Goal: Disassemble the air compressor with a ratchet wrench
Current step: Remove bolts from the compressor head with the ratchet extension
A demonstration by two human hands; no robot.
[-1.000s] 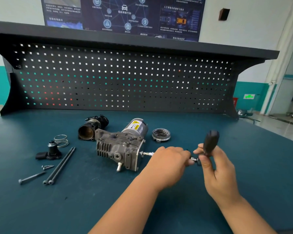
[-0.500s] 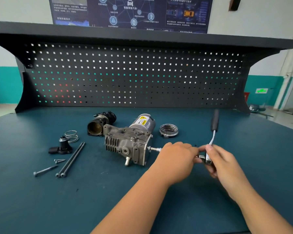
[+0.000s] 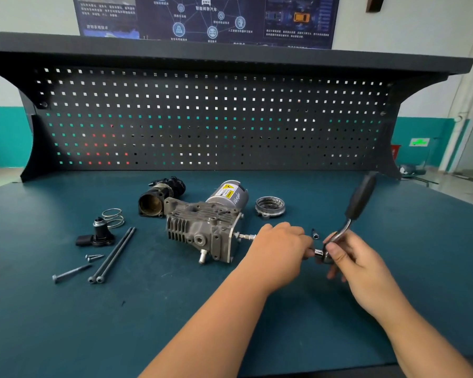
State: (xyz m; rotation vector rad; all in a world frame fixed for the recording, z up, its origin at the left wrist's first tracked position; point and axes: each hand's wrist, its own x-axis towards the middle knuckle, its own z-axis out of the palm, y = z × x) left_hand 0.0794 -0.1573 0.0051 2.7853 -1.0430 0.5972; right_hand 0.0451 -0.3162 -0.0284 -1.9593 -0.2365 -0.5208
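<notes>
The grey air compressor (image 3: pixel 205 227) lies on the green bench top, cooling fins to the left, its labelled motor can pointing away. A metal extension bar (image 3: pixel 245 236) sticks out of its right side plate. My left hand (image 3: pixel 280 248) grips that bar and hides most of it. My right hand (image 3: pixel 347 257) pinches the chrome head of the ratchet wrench (image 3: pixel 339 236), whose black handle slants up and to the right. The head sits at the bar's right end.
Left of the compressor lie two long bolts (image 3: pixel 112 255), a shorter bolt (image 3: pixel 71 273), small screws (image 3: pixel 94 257), a black valve part (image 3: pixel 99 234) and a spring (image 3: pixel 114 217). A black housing (image 3: pixel 156 199) and metal ring cap (image 3: pixel 270 206) lie behind. A small bit (image 3: pixel 315 234) lies between my hands.
The ratchet handle has swung from near my hand up and away, and now leans to the right. My right hand slid from the grip down to the head. My left hand stays.
</notes>
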